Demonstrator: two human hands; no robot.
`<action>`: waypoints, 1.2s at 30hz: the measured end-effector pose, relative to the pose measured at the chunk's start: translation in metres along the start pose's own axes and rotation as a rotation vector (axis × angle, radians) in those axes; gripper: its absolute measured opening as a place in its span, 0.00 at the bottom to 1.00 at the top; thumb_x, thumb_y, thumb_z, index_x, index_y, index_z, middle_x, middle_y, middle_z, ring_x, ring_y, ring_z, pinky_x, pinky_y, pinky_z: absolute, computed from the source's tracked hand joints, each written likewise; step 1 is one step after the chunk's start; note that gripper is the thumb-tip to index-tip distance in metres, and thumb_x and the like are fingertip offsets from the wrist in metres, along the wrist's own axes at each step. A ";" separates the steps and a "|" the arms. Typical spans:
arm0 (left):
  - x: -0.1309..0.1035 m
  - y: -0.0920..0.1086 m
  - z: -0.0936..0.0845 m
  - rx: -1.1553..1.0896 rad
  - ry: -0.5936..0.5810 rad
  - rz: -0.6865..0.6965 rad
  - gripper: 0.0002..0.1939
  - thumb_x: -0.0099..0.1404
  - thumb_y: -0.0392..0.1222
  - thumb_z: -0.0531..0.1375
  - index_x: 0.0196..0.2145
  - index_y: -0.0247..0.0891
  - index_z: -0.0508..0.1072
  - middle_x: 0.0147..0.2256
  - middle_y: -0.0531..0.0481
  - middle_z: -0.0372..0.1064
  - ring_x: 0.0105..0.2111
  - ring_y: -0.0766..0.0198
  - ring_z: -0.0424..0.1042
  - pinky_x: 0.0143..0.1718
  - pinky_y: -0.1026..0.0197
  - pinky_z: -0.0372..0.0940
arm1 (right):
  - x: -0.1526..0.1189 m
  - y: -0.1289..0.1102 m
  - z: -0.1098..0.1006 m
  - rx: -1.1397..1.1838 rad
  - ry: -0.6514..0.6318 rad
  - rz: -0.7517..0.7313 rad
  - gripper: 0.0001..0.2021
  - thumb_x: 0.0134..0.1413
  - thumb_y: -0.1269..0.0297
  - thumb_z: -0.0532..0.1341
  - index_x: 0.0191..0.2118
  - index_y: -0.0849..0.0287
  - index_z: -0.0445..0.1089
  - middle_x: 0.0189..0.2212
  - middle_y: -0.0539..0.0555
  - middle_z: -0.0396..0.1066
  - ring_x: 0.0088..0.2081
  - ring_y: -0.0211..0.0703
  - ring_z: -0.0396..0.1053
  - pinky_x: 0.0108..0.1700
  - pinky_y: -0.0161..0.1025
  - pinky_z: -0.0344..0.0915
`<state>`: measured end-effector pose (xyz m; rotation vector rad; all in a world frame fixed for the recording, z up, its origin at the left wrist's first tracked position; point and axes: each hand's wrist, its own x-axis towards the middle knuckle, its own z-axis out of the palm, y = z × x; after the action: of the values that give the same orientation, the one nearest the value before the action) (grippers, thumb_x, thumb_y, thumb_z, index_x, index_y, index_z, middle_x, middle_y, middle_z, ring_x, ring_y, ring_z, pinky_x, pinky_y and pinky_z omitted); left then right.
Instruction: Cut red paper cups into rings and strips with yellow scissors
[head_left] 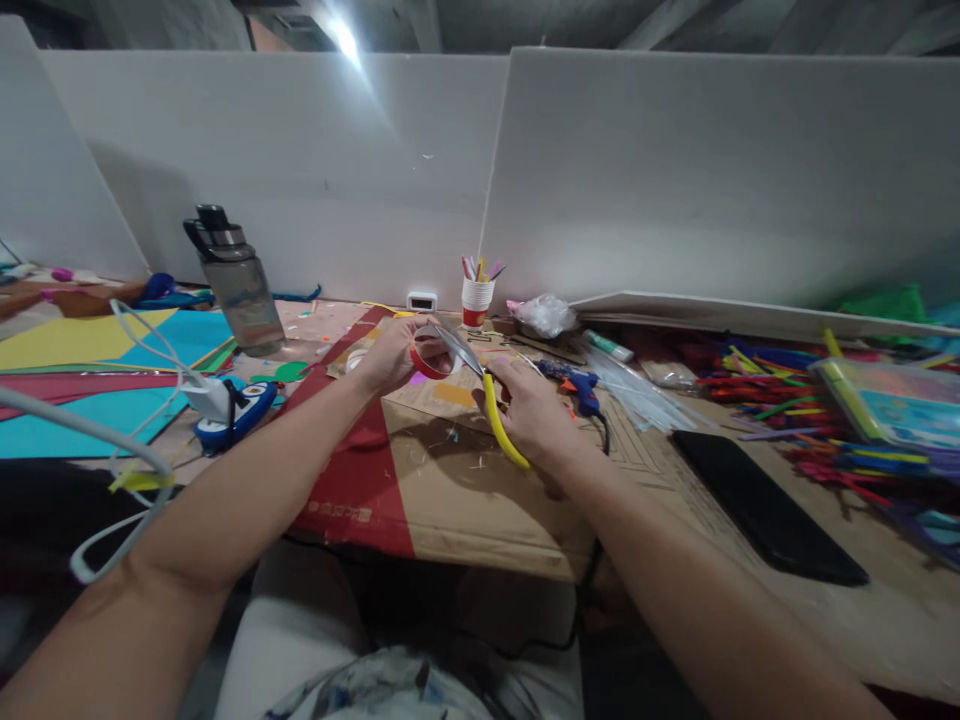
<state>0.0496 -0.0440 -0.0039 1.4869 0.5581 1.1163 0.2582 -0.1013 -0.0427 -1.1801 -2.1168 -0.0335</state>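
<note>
My left hand (396, 356) pinches a red ring with a whitish inside (436, 371), which looks like a band of a paper cup. Scissors with yellow handles (496, 425) are gripped in my right hand (534, 402). Their metal blades point up and left, lying against the ring's upper right edge; whether they bite into it I cannot tell. Both hands are held above a red and brown cardboard sheet (360, 480) with small scraps on it. A blue glue gun (583, 388) lies just beyond my right hand.
Behind stand paper cups holding sticks (476, 295) and a small white clock-like device (421, 301). On the left are a water bottle (244, 295), coloured sheets (90, 415) and white cables. To the right lie a black phone (765, 505), clear glue sticks (637, 385) and colourful pipe cleaners (780, 385).
</note>
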 end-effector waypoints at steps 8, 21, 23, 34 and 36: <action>0.000 0.005 0.001 0.021 -0.015 -0.023 0.17 0.52 0.47 0.72 0.29 0.30 0.73 0.22 0.49 0.71 0.21 0.70 0.69 0.25 0.67 0.62 | -0.001 -0.001 0.000 0.012 0.012 0.008 0.09 0.62 0.60 0.57 0.43 0.57 0.71 0.31 0.54 0.70 0.30 0.44 0.62 0.34 0.39 0.57; -0.001 0.003 0.008 -0.037 -0.011 -0.032 0.18 0.49 0.43 0.72 0.30 0.30 0.70 0.21 0.54 0.68 0.20 0.71 0.67 0.25 0.68 0.61 | 0.001 -0.002 0.000 0.048 -0.010 0.050 0.20 0.62 0.55 0.57 0.53 0.63 0.69 0.42 0.62 0.69 0.38 0.49 0.65 0.42 0.43 0.63; -0.001 0.002 0.008 -0.031 -0.030 -0.031 0.19 0.49 0.45 0.73 0.30 0.31 0.70 0.21 0.53 0.68 0.21 0.71 0.68 0.25 0.68 0.61 | 0.001 -0.002 0.000 0.042 -0.008 0.047 0.19 0.62 0.56 0.56 0.52 0.63 0.69 0.42 0.63 0.69 0.38 0.49 0.65 0.41 0.43 0.63; -0.003 0.007 0.004 0.028 -0.104 -0.026 0.20 0.50 0.49 0.73 0.25 0.30 0.72 0.20 0.51 0.69 0.20 0.71 0.68 0.22 0.68 0.61 | -0.001 -0.002 -0.002 -0.041 0.019 -0.003 0.12 0.62 0.58 0.57 0.45 0.59 0.71 0.32 0.56 0.69 0.32 0.46 0.63 0.35 0.40 0.56; -0.002 0.007 0.004 0.013 -0.095 -0.010 0.19 0.51 0.50 0.72 0.27 0.31 0.72 0.21 0.50 0.70 0.20 0.71 0.69 0.23 0.68 0.62 | -0.001 -0.003 -0.002 -0.026 0.027 -0.015 0.11 0.63 0.59 0.56 0.43 0.59 0.70 0.31 0.55 0.68 0.32 0.45 0.62 0.35 0.40 0.56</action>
<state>0.0508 -0.0495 0.0018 1.5377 0.5073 1.0306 0.2577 -0.1042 -0.0407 -1.1727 -2.1080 -0.0837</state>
